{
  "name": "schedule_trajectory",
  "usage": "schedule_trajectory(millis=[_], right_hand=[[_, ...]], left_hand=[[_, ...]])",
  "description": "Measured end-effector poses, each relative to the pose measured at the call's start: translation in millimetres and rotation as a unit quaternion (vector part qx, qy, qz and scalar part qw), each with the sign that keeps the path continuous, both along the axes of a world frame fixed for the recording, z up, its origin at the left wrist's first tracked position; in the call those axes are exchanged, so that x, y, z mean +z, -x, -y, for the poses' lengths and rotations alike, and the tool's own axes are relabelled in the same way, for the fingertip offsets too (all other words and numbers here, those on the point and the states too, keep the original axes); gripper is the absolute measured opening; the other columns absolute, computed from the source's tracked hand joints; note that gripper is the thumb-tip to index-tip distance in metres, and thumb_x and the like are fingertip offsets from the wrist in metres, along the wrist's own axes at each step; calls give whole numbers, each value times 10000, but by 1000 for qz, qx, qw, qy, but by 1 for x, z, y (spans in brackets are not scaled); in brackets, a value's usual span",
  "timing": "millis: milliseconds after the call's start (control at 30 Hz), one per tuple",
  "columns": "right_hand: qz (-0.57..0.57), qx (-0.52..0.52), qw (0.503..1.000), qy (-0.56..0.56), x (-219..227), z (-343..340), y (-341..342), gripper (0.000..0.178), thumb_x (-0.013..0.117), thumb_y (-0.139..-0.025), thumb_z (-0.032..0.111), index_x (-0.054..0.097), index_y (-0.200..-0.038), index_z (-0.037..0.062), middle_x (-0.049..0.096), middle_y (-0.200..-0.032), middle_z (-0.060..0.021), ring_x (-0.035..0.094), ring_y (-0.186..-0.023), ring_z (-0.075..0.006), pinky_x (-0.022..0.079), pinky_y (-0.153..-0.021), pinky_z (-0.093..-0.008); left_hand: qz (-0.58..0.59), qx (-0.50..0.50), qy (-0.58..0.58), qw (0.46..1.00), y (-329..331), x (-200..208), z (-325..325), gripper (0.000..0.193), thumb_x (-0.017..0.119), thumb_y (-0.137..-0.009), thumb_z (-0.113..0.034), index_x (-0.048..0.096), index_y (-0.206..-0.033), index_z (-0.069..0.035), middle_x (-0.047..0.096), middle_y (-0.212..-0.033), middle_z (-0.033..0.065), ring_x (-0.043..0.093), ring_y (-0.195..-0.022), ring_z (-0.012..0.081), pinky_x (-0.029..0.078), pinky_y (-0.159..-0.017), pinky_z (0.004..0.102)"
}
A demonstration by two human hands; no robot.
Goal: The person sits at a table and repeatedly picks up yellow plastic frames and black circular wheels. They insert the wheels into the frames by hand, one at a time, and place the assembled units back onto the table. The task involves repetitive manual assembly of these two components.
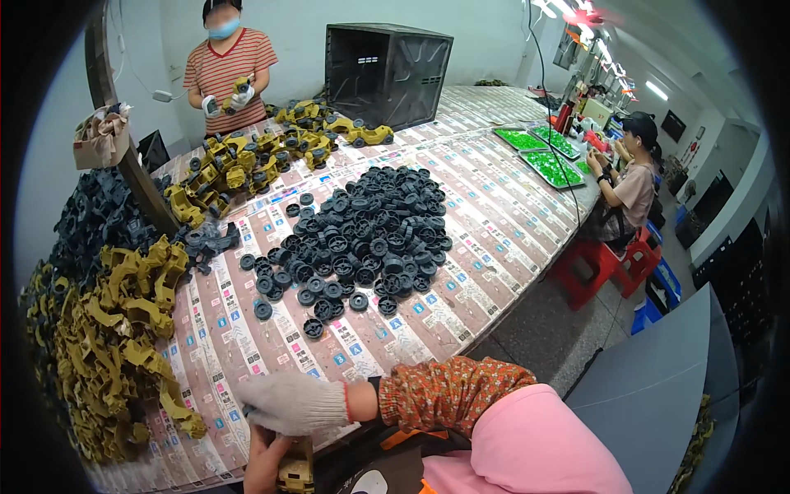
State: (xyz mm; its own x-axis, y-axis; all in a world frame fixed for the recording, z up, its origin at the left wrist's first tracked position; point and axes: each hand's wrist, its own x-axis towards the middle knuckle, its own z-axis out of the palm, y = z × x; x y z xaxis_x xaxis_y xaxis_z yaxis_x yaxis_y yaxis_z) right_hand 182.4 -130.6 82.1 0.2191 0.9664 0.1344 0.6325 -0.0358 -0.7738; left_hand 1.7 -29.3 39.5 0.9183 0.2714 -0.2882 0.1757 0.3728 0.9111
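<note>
Near the table's front edge my left hand (pixel 265 458), bare, is closed around a yellow toy vehicle body (pixel 296 471). My right hand (pixel 300 404), in a white knitted glove with a red cuff edge, is bent over the top of it. A small dark piece shows at the gloved fingertips, too hidden to name. Beyond both hands lies a large pile of black toy wheels (pixel 362 239), several of them loose along its near side. On the left is a heap of yellow toy vehicle parts (pixel 123 354), its closest pieces beside my hands.
Dark plastic parts (pixel 99 214) are heaped behind a post (pixel 123 148). Yellow toy vehicles (pixel 239 169) cover the far left, where a gloved co-worker (pixel 230 70) holds one. A black crate (pixel 387 74) stands behind. Green-filled trays (pixel 551 167) and a seated person (pixel 629 177) are at right.
</note>
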Motion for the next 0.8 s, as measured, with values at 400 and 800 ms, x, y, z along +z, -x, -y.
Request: schedule_trajectory(millis=[400,800], right_hand=[[-370,-415,830,-45,-39,38,-22,357,600,-1046,309,628,-1186,-18,703,-932,-149,681,-828,-247,551,-779,-394],[-79,-198,974,-77,-56,44,12,217,627,-987,181,665,-1098,-1,688,-1015,-165,675,-921,-304,544,-833,-419]], left_hand=[[274,152,205,927,-14,-13,-2,956,805,-936,-201,218,-1690,-182,480,-1594,153,498,-1455,292,416,-1219,508],[156,258,107,947,-22,-44,6,452,559,-1125,-324,500,-1477,-47,632,-1346,91,618,-1246,240,512,-1083,437]])
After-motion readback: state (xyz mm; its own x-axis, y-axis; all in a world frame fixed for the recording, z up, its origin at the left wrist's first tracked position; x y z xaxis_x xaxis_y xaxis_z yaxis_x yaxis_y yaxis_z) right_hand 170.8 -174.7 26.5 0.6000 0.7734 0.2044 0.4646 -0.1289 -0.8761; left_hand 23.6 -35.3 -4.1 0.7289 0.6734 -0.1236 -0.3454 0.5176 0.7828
